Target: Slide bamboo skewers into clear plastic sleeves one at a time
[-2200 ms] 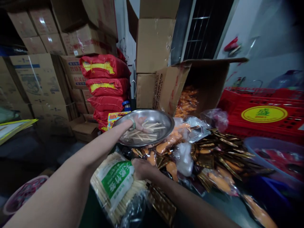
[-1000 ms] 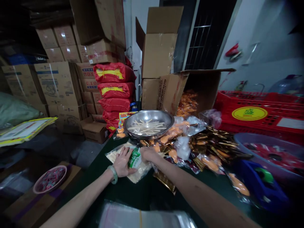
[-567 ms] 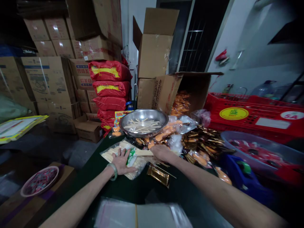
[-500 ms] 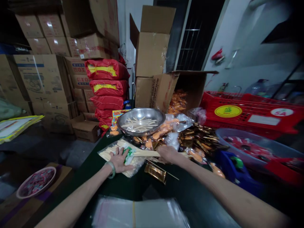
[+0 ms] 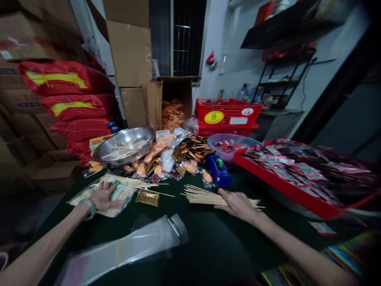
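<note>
My left hand [image 5: 102, 196] lies flat with fingers spread on a clear plastic bag [image 5: 126, 192] of thin wooden sticks, a jade-coloured bangle at its wrist. Some loose sticks [image 5: 151, 185] poke out of the bag's right side. Well to the right, my right hand [image 5: 236, 203] is closed around a bundle of wooden sticks [image 5: 199, 195], held level just over the dark green tabletop. Between the hands is a small gold packet [image 5: 148, 197]. Nearer to me lies a stack of clear plastic sleeves [image 5: 133, 242] with a band around it.
A steel bowl [image 5: 139, 137] with sticks stands behind the bag. Orange wrapped pieces [image 5: 157, 171] and gold packets [image 5: 193, 149] are heaped at the back. A blue tape dispenser [image 5: 222, 176] stands behind my right hand, and a red tray [image 5: 297, 196] of packets is at right.
My right hand has drawn the stick bundle out of the bag and carried it right. The left hand stays on the bag. The head view has turned right.
</note>
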A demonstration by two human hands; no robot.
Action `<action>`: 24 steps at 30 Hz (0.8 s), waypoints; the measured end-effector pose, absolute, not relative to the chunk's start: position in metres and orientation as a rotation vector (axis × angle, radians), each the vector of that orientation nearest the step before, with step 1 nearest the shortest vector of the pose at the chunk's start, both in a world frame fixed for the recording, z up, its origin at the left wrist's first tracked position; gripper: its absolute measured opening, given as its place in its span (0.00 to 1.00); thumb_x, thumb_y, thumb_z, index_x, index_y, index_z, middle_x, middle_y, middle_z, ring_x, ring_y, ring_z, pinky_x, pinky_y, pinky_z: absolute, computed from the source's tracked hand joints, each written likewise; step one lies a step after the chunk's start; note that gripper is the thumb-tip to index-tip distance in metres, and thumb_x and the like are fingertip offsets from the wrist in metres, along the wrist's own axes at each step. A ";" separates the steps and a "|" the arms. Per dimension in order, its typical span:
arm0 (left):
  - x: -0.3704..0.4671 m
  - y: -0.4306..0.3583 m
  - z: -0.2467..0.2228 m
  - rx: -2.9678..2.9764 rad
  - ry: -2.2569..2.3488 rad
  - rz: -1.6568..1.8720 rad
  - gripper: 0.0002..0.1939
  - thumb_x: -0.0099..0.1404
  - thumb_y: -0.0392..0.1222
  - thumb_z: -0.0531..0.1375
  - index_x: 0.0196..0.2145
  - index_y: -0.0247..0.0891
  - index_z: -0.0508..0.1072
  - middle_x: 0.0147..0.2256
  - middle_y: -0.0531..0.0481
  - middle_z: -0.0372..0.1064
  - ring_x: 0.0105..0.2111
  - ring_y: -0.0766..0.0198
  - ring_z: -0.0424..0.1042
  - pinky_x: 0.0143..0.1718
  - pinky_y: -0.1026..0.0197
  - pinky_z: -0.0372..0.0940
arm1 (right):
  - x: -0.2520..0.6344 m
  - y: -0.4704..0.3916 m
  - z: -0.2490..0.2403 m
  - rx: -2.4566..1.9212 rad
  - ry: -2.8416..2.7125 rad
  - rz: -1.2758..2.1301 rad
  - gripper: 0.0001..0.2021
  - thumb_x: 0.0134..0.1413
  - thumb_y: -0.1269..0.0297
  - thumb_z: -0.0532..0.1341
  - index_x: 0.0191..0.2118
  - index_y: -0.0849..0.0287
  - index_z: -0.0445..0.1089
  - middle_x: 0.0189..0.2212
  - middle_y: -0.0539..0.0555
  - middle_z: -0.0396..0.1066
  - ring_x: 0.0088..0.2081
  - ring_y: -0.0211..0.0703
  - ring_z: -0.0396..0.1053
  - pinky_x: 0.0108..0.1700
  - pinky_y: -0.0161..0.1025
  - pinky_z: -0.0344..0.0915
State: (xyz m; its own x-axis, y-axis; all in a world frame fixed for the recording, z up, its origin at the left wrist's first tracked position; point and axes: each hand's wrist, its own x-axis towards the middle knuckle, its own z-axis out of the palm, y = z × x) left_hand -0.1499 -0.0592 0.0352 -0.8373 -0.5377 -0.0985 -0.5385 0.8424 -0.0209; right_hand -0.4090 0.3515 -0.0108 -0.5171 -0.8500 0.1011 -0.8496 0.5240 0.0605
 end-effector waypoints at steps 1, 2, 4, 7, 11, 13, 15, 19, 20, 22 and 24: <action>-0.156 -0.051 0.043 -0.845 2.919 -0.010 0.42 0.50 0.61 0.56 0.57 0.34 0.55 0.57 0.34 0.49 0.56 0.32 0.42 0.46 0.34 0.49 | -0.409 0.350 -0.012 1.478 -2.604 0.023 0.18 0.53 0.50 0.52 0.38 0.60 0.63 0.31 0.58 0.69 0.31 0.47 0.68 0.28 0.38 0.57; -0.162 -0.040 0.051 -0.830 2.918 -0.031 0.42 0.50 0.61 0.55 0.58 0.35 0.54 0.58 0.34 0.47 0.57 0.32 0.40 0.46 0.33 0.48 | -0.409 0.347 -0.014 1.486 -2.570 0.050 0.18 0.54 0.49 0.51 0.38 0.60 0.63 0.34 0.58 0.68 0.33 0.47 0.67 0.30 0.37 0.57; -0.176 -0.010 0.067 -0.764 2.941 -0.057 0.43 0.50 0.61 0.55 0.59 0.35 0.51 0.59 0.34 0.43 0.58 0.33 0.36 0.47 0.32 0.47 | -0.409 0.344 -0.016 1.508 -2.506 0.093 0.15 0.56 0.52 0.49 0.38 0.58 0.64 0.35 0.57 0.66 0.36 0.45 0.65 0.34 0.37 0.56; -0.191 0.046 0.084 -0.525 3.043 -0.038 0.41 0.52 0.58 0.55 0.59 0.37 0.50 0.60 0.36 0.41 0.59 0.37 0.34 0.48 0.32 0.47 | -0.411 0.343 -0.018 1.533 -2.437 0.141 0.14 0.60 0.59 0.46 0.37 0.57 0.66 0.36 0.56 0.64 0.38 0.44 0.61 0.38 0.39 0.54; -0.198 0.113 0.093 -0.238 3.070 0.113 0.35 0.54 0.54 0.56 0.57 0.40 0.55 0.61 0.40 0.40 0.59 0.40 0.35 0.51 0.35 0.46 | -0.412 0.345 -0.015 1.534 -2.399 0.209 0.14 0.59 0.62 0.47 0.34 0.58 0.68 0.35 0.57 0.63 0.38 0.45 0.57 0.39 0.41 0.51; -0.199 0.134 0.094 -0.185 3.044 0.207 0.34 0.54 0.53 0.57 0.57 0.40 0.56 0.61 0.40 0.40 0.59 0.41 0.36 0.52 0.36 0.46 | -0.411 0.346 -0.010 1.508 -2.399 0.260 0.15 0.59 0.62 0.47 0.35 0.58 0.69 0.35 0.57 0.62 0.38 0.45 0.57 0.40 0.41 0.51; -0.199 0.147 0.091 -0.161 3.051 0.315 0.33 0.53 0.52 0.58 0.55 0.39 0.58 0.60 0.40 0.41 0.59 0.42 0.38 0.53 0.39 0.46 | -0.410 0.346 -0.004 1.465 -2.406 0.327 0.15 0.59 0.61 0.46 0.37 0.58 0.69 0.35 0.57 0.62 0.38 0.45 0.56 0.40 0.41 0.50; -0.209 0.159 0.081 -0.162 3.191 0.703 0.22 0.56 0.49 0.56 0.46 0.35 0.68 0.48 0.40 0.61 0.47 0.53 0.61 0.46 0.52 0.58 | -0.406 0.347 0.013 1.333 -2.435 0.521 0.17 0.59 0.60 0.45 0.38 0.59 0.69 0.33 0.58 0.62 0.37 0.45 0.58 0.39 0.39 0.52; -0.214 0.162 0.079 -0.206 3.189 0.860 0.20 0.57 0.48 0.55 0.43 0.33 0.70 0.39 0.41 0.66 0.39 0.57 0.65 0.40 0.56 0.62 | -0.404 0.346 0.018 1.296 -2.442 0.585 0.18 0.60 0.61 0.44 0.37 0.60 0.69 0.32 0.58 0.62 0.36 0.44 0.59 0.38 0.38 0.53; -0.227 0.170 0.074 -0.319 3.086 1.249 0.20 0.58 0.49 0.53 0.38 0.30 0.71 0.24 0.49 0.63 0.24 0.66 0.62 0.26 0.63 0.60 | -0.396 0.343 0.028 1.261 -2.448 0.726 0.21 0.61 0.63 0.40 0.33 0.62 0.69 0.30 0.57 0.64 0.33 0.42 0.61 0.35 0.36 0.54; -0.240 0.182 0.072 -0.346 2.909 1.662 0.22 0.57 0.51 0.55 0.39 0.27 0.70 0.17 0.56 0.56 0.17 0.71 0.54 0.19 0.67 0.52 | -0.381 0.339 0.034 1.313 -2.435 0.870 0.22 0.61 0.65 0.38 0.29 0.62 0.68 0.27 0.54 0.65 0.30 0.39 0.63 0.33 0.34 0.56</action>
